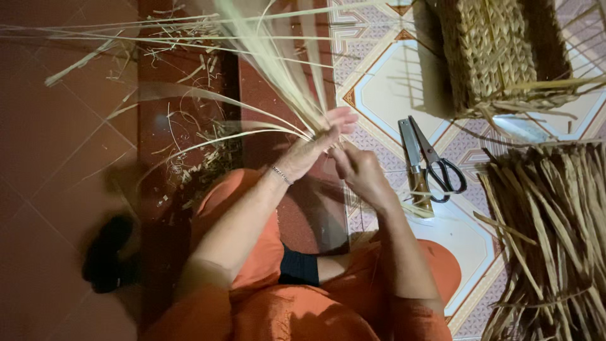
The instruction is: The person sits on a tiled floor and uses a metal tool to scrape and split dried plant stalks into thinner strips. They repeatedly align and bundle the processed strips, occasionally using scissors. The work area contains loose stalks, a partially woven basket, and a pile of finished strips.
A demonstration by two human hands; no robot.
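Holding a bunch of pale straw strands [278, 69] together right in front of us, over our lap, low to the tiled floor [391, 88]. Our left hand [314, 146] is closed around the spot where the strands gather, and they fan out up and away from that grip. Our right hand [358, 169] sits just beside it, touching the same gathered end, fingers curled in, but we can't really tell if it's pinching a strand or just steadying things.

Our guess on the step: we're at the start of a weave or plait, bunching and sorting strands at the base. The next move probably calls for keeping the left grip tight so the bundle doesn't splay while the right picks out one strand to fold over.

Scissors [439, 165] with black handles lie on the floor just right of our hands, next to a knife [415, 165] with a wooden handle. Beyond them, a woven basket [492, 53] sits at the top right; we can't see what's inside from here. A heap of darker dried straw [555, 227] lies at the right edge, and loose scraps [202, 161] litter the floor to the left.
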